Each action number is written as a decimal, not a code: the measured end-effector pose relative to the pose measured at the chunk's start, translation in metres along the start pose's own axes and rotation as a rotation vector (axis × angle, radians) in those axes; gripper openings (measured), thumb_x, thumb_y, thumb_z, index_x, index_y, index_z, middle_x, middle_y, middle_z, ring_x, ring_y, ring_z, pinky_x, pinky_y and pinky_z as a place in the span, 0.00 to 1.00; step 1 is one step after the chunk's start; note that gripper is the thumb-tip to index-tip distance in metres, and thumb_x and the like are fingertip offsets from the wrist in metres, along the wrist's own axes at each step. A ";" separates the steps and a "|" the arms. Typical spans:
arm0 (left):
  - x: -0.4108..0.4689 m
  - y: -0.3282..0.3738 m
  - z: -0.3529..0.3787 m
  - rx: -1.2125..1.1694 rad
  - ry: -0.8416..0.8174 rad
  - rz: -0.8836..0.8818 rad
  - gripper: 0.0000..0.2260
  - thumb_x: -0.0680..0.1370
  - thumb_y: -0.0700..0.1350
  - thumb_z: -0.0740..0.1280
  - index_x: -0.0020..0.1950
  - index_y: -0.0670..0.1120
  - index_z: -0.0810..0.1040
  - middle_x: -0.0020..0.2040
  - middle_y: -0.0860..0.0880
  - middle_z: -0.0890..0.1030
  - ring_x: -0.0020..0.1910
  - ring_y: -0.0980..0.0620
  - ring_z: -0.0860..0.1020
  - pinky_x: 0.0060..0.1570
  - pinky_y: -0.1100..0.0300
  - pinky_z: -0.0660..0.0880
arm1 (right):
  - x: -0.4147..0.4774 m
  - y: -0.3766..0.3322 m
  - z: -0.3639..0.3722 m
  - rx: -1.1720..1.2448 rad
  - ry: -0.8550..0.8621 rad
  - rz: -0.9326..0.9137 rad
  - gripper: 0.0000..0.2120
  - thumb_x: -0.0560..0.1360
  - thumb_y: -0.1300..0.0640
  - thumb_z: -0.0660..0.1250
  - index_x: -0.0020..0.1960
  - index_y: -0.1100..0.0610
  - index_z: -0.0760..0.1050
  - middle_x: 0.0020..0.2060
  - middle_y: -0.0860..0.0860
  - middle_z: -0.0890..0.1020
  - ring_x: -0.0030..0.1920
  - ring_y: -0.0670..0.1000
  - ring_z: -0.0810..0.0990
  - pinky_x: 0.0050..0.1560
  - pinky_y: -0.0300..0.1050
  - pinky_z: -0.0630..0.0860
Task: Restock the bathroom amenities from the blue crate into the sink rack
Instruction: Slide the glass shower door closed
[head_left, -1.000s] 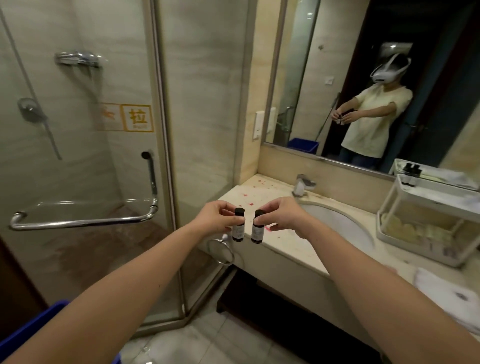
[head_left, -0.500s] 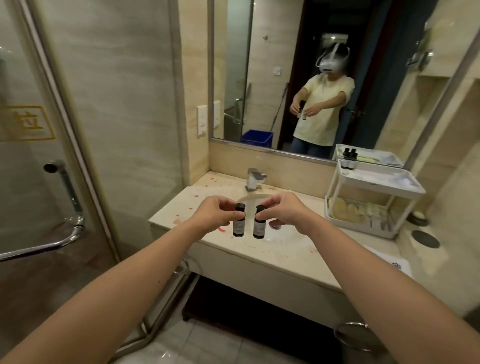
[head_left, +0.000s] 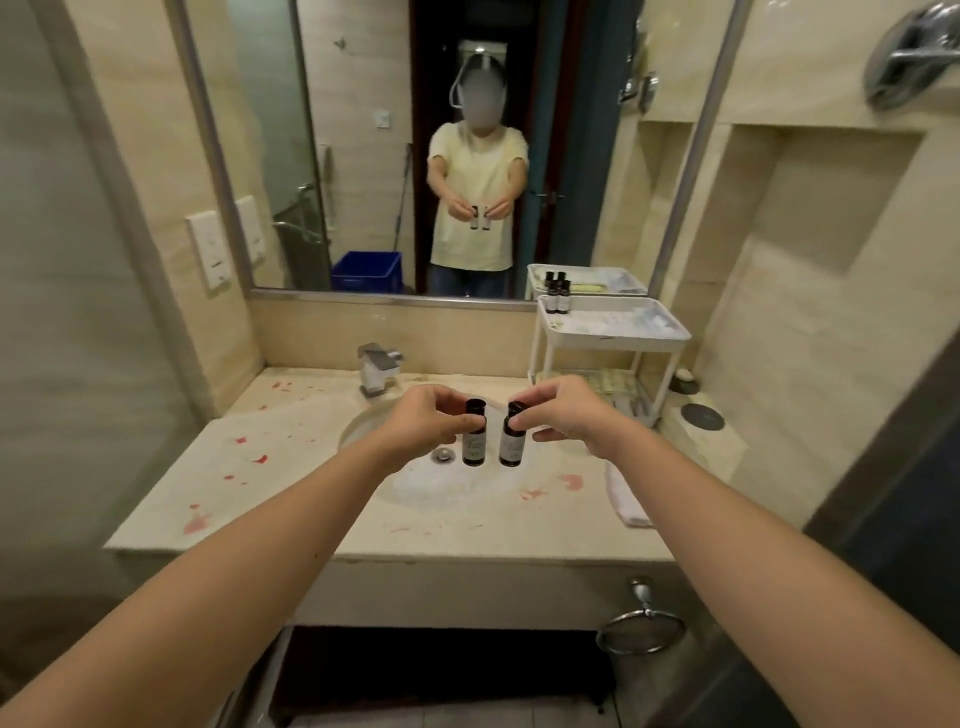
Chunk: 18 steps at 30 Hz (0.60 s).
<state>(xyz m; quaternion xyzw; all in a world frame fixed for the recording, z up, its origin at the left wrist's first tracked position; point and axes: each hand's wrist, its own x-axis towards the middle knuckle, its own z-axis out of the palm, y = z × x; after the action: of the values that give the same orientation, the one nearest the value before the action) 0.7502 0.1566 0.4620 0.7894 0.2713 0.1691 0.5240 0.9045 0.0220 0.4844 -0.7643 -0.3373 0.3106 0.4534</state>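
Since a second ago my view has swung to the right. The basin (head_left: 441, 488) now sits at centre frame, and both hands have come over it with their hold unchanged.

My left hand (head_left: 426, 421) pinches the neck of the left bottle (head_left: 474, 441) between thumb and curled fingers. My right hand (head_left: 563, 410) pinches the right bottle (head_left: 511, 441) the same way. Both bottles are small and dark, with black caps and pale labels. The left hangs upright and the right leans slightly. They are just beside each other, with a narrow gap between, above the basin.

The sink rack (head_left: 618, 340) stands right of centre on the surface (head_left: 291, 467), against the back wall and apart from my hands. Its upper tray carries a cluster of small dark bottles (head_left: 558, 299) at its back left corner. The lower tier holds pale items I cannot identify.

The blue crate (head_left: 368, 270) shows only as a reflection low in the mirror (head_left: 363, 156). The tap (head_left: 376, 366) stands behind the basin, up and left of my left hand. Red-pink marks spot the surface. A white towel (head_left: 626, 493) lies at its right front.
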 end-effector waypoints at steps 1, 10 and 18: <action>0.011 0.003 0.002 0.009 -0.016 0.016 0.06 0.74 0.41 0.74 0.50 0.46 0.82 0.46 0.49 0.84 0.45 0.53 0.81 0.53 0.52 0.79 | 0.005 0.001 -0.006 0.007 0.027 0.005 0.13 0.68 0.67 0.76 0.51 0.58 0.84 0.45 0.51 0.85 0.48 0.49 0.82 0.42 0.40 0.80; 0.089 0.025 0.019 0.108 -0.155 0.150 0.05 0.74 0.43 0.74 0.47 0.49 0.80 0.44 0.51 0.83 0.43 0.53 0.80 0.48 0.56 0.79 | 0.033 0.009 -0.046 0.098 0.241 0.025 0.12 0.69 0.65 0.76 0.51 0.55 0.83 0.46 0.49 0.85 0.49 0.47 0.82 0.38 0.37 0.78; 0.141 0.033 0.043 0.127 -0.258 0.196 0.05 0.75 0.41 0.74 0.47 0.49 0.79 0.45 0.49 0.83 0.42 0.53 0.79 0.46 0.57 0.79 | 0.060 0.021 -0.086 0.104 0.330 0.056 0.13 0.69 0.65 0.76 0.52 0.54 0.84 0.50 0.51 0.84 0.53 0.50 0.81 0.45 0.43 0.80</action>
<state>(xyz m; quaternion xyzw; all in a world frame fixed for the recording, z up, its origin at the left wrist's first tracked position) 0.8948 0.2001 0.4726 0.8588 0.1337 0.0991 0.4845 1.0111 0.0210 0.4890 -0.7895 -0.2202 0.2104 0.5328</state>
